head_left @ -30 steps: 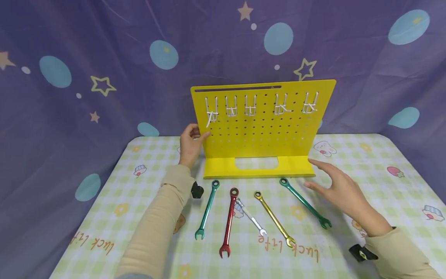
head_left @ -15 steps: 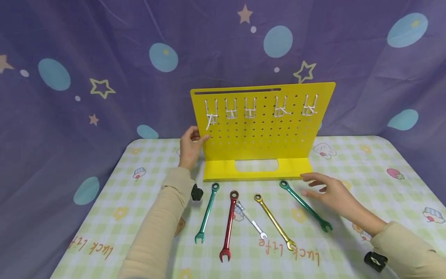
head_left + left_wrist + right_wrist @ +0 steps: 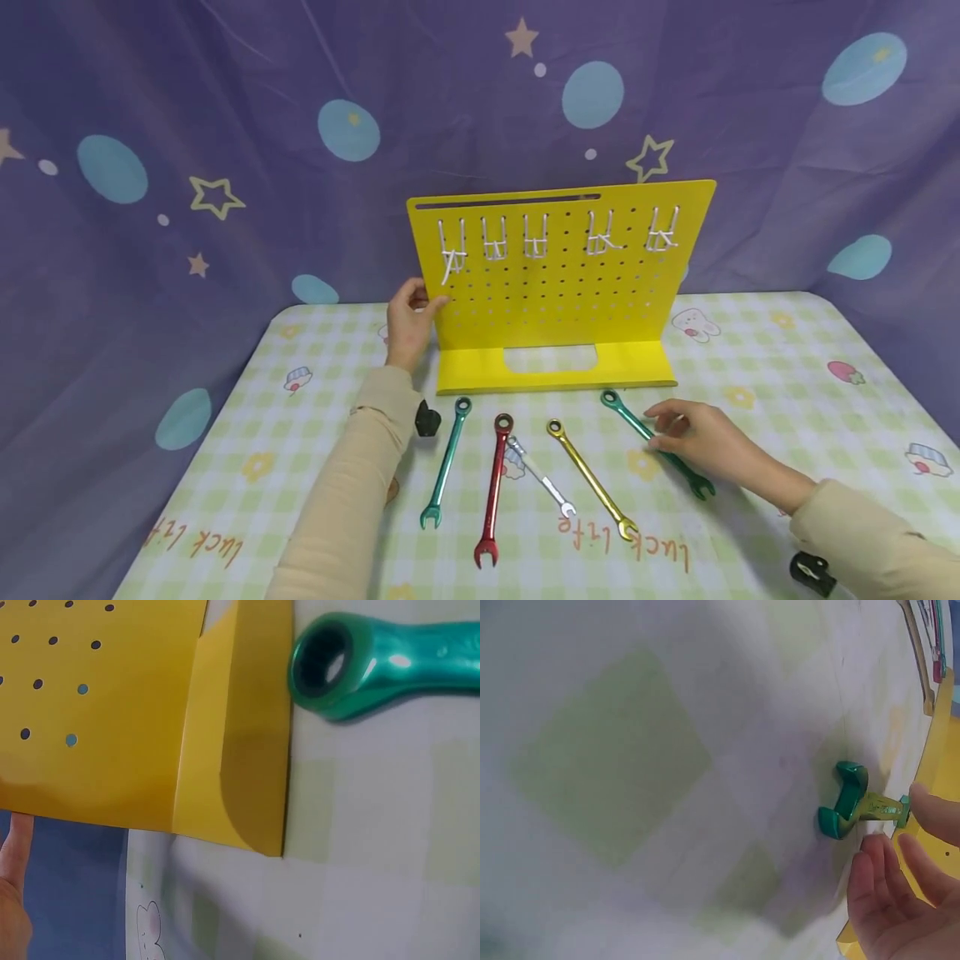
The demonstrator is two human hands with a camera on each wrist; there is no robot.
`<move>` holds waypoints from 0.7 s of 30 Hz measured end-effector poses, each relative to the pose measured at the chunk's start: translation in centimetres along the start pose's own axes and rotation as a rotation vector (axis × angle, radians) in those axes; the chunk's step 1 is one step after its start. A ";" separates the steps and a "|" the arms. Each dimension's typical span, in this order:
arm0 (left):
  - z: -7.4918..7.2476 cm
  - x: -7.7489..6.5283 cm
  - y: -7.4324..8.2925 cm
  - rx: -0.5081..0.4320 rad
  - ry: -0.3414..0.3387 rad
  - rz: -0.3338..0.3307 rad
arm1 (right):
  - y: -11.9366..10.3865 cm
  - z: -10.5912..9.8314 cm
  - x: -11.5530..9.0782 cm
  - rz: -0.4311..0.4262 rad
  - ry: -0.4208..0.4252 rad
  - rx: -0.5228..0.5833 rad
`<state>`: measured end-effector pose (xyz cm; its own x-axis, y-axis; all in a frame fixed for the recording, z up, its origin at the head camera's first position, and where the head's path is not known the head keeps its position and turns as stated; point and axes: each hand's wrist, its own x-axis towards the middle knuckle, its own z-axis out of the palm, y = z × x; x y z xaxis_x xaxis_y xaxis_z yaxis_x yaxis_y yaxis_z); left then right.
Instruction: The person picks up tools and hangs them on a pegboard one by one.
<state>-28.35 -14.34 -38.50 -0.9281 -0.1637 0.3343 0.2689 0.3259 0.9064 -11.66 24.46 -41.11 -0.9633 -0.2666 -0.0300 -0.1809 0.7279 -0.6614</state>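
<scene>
At the left edge of an upright yellow pegboard [image 3: 480, 332], my left hand [image 3: 407, 329] holds it, thumb in front and fingers behind. White wire hooks [image 3: 535, 242] line its upper part. My right hand [image 3: 708, 442] is over the rightmost green combination wrench [image 3: 632, 419], fingers loosely bent. In the right wrist view, thumb and fingers lie on either side of its handle, with a gap between the fingers and the handle; its open end [image 3: 847, 806] points away from the board. The left wrist view shows another green wrench [image 3: 412, 660] beside the board's base.
Left of the right hand lie a gold wrench [image 3: 588, 475], a small silver wrench [image 3: 543, 479], a red wrench [image 3: 495, 492] and the other green wrench [image 3: 448, 462]. All lie on a checked tablecloth [image 3: 330, 492]. A purple patterned curtain [image 3: 247, 108] hangs behind.
My right hand has left the board's lower right corner and come down toward me, over the rightmost green wrench. The left hand keeps its hold on the board's edge.
</scene>
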 end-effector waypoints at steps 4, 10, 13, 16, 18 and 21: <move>0.1 0.0 -0.1 -0.008 0.006 0.005 | -0.2 0.4 0.5 0.012 -0.030 -0.046; 0.5 -0.2 0.0 -0.026 0.028 -0.008 | -0.5 0.4 1.3 0.071 -0.072 -0.112; 0.7 -0.3 0.0 -0.034 0.044 -0.018 | -0.6 0.4 1.4 0.092 -0.091 -0.108; 0.7 -0.4 0.2 -0.036 0.053 -0.023 | -0.6 0.3 1.4 0.092 -0.099 -0.103; 0.7 -0.4 0.2 -0.035 0.058 -0.020 | -0.5 0.3 1.3 0.086 -0.100 -0.093; 0.7 -0.4 0.2 -0.031 0.059 -0.020 | -0.4 0.3 1.1 0.064 -0.107 -0.074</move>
<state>-28.09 -13.57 -38.60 -0.9168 -0.2248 0.3302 0.2595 0.2933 0.9201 -12.55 23.70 -41.07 -0.9475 -0.2810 -0.1528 -0.1377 0.7894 -0.5983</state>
